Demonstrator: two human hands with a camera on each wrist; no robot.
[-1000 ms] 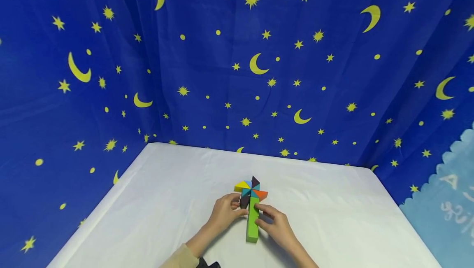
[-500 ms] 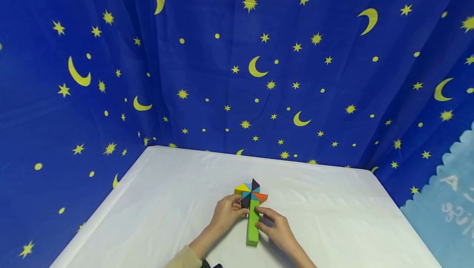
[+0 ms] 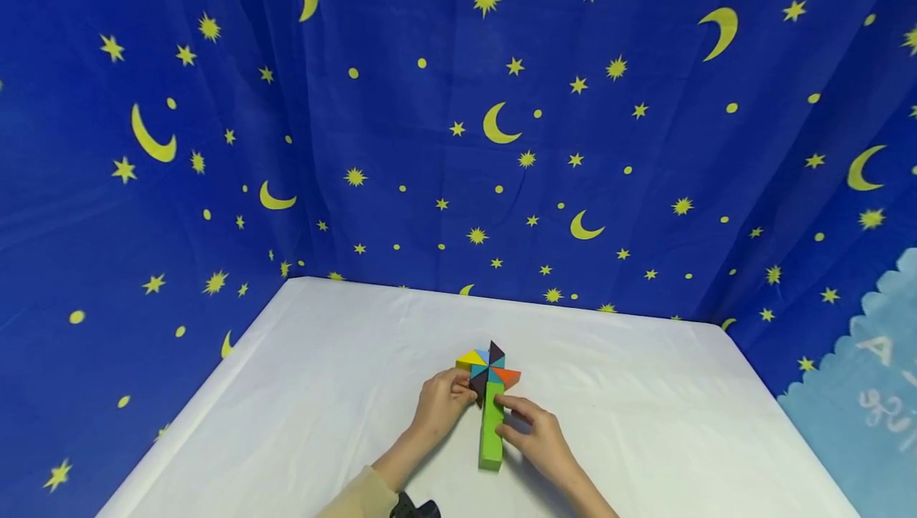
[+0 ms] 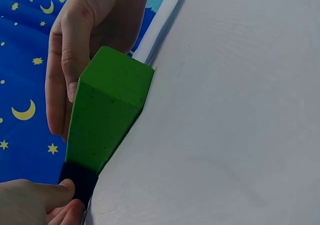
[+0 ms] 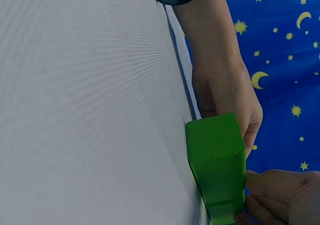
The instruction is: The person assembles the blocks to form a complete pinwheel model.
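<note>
A pinwheel pattern of small triangular blocks [image 3: 495, 375] lies flat on the white table, in teal, light blue, yellow, orange and dark colours. From its near side a long green bar [image 3: 491, 434] runs toward me, with a seam across it in the right wrist view. My left hand [image 3: 438, 405] pinches the dark triangular block [image 4: 80, 181] left of the bar's far end, thumb and fingertips at its side. With thumb and index finger apart, my right hand [image 3: 537, 437] touches the bar's right side. The right hand's other fingers are partly hidden in the head view.
The white table [image 3: 645, 422] reaches back to a blue curtain [image 3: 401, 104] with yellow moons and stars. A light blue cloth [image 3: 860, 391] with white lettering hangs at the right. A black device [image 3: 415, 506] sits at my left wrist.
My left thumb has moved away from the green bar's edge, up to the dark triangular block. The right hand stays against the bar. The head view shifts slightly.
</note>
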